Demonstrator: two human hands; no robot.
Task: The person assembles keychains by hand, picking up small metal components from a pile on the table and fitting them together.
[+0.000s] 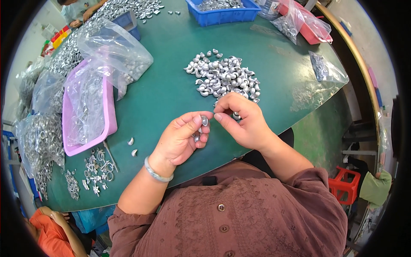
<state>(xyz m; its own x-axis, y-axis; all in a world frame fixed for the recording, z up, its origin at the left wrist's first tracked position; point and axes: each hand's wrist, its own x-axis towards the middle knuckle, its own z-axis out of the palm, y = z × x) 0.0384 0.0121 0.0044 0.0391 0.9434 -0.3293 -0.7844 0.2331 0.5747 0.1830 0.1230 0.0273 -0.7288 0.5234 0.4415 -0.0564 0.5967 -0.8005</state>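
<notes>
My left hand is closed around a few small silver crescent-shaped metal pieces; one metal piece shows at its thumb and fingers. Close beside it, my right hand is pinched, thumb against forefinger, near the left fingertips. What sits in that pinch is too small or hidden to tell. Through the gap between those fingers shows a silver piece, in the hand or beneath it, I cannot tell which. Just beyond my hands lies a loose pile of similar metal pieces on the green table.
A lilac basket lined with clear plastic stands left, near bagged metal parts and loose ring-like parts. At the back are a blue bin and a pink bin. Other people sit nearby. A red stool stands right.
</notes>
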